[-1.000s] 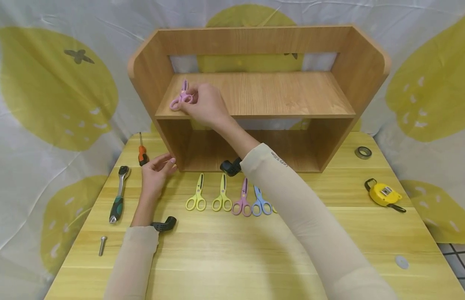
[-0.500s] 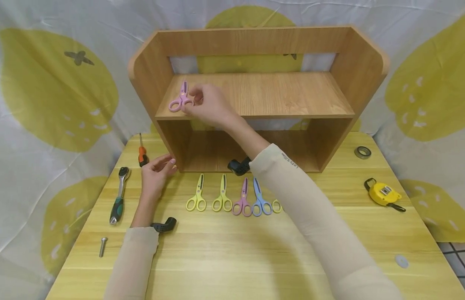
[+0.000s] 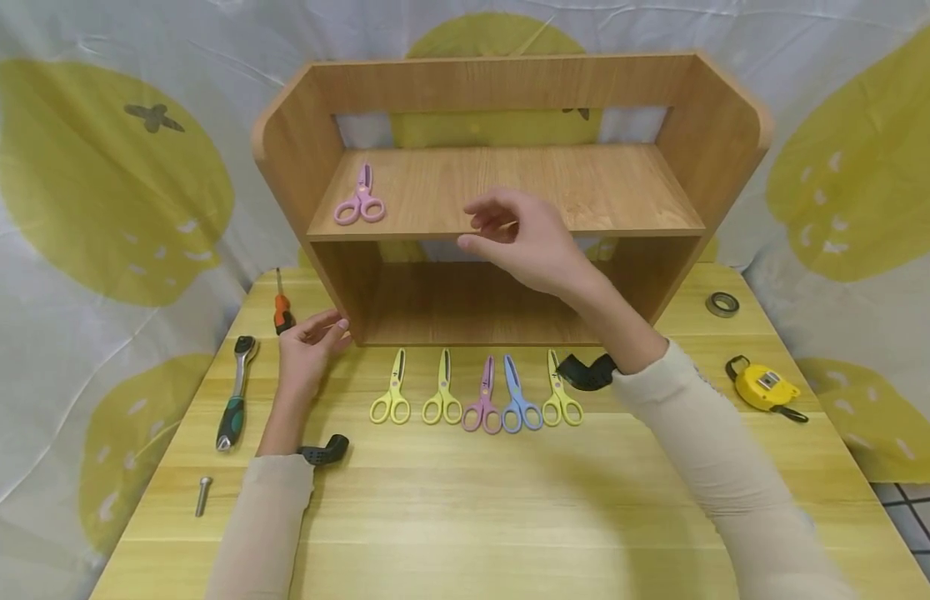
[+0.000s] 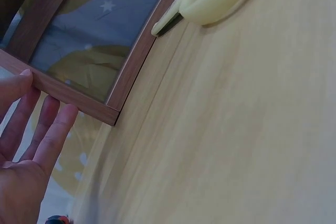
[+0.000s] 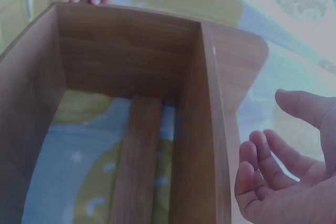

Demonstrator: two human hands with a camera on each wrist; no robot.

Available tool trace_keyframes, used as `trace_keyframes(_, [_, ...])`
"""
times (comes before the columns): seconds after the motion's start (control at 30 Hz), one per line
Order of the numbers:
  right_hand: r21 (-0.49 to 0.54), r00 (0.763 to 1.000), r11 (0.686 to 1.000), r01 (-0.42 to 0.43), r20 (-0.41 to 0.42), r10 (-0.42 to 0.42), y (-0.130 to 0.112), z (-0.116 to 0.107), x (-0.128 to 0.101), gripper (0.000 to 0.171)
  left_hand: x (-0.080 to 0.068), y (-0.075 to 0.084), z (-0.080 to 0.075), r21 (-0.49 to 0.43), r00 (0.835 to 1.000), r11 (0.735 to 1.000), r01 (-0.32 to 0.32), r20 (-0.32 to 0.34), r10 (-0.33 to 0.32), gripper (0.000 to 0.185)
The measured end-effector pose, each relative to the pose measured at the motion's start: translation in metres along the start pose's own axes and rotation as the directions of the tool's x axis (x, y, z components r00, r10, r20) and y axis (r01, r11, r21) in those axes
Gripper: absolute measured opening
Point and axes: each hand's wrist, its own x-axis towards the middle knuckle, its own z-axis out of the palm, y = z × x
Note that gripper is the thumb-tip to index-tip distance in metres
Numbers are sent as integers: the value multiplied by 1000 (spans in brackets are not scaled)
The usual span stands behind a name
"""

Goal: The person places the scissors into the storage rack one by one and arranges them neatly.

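Where the head camera looks: pink scissors lie flat on the upper board of the shelf, upper left of the frame, blades toward the back, handles near the front edge.
Right hand: mid-frame, thumb and fingers loosely bent with a clear gap between them; it has hold of nothing.
Left hand: left of centre, at the shelf's lower corner, fingers extended, gripping no tool.
Row of scissors: across the middle of the table, five pairs, three yellow, one pink, one blue, handles toward the bottom of the frame.
Table sides: screwdriver, ratchet and bolt at left; tape measure at right.
Left wrist view: at the left edge, the thumb tip rests on the wooden edge and the fingers reach to its outer side, nearly straight; a light touch there should be enough to steady the shelf.
Right wrist view: lower right, the right hand's palm shows bare, thumb well apart from the fingers; the left fingertips show at upper left.
Placing scissors well: the step seems to be setting pairs on the board; best pinched by the handles, laid flat, and released with fingers clear of the loops.
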Motion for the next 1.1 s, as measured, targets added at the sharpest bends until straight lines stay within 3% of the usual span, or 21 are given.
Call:
trace_keyframes(0.2, [-47, 1000, 998, -29, -6, 29, 17, -21, -45, 39, -6, 15, 2, 35, 999, 999, 39, 34, -40, 35])
trace_keyframes(0.4, [-118, 998, 991, -58, -19, 56, 37, -30, -85, 37, -6, 16, 2, 51, 998, 998, 39, 37, -41, 35])
trace_keyframes(0.53, [-93, 996, 993, -76, -48, 72, 52, -33, -110, 37, -4, 10, 1, 49, 999, 998, 38, 33, -40, 37])
trace_keyframes(0.8, [51, 986, 991, -121, -112, 126, 92, -34, -162, 36, 0, -5, 0, 9, 1000, 1000, 26, 6, -26, 36])
trace_keyframes(1.1, [31, 965, 970, -240, -104, 241, 139, -23, -191, 42, 1, -3, 2, -23, 999, 999, 35, -19, -36, 31])
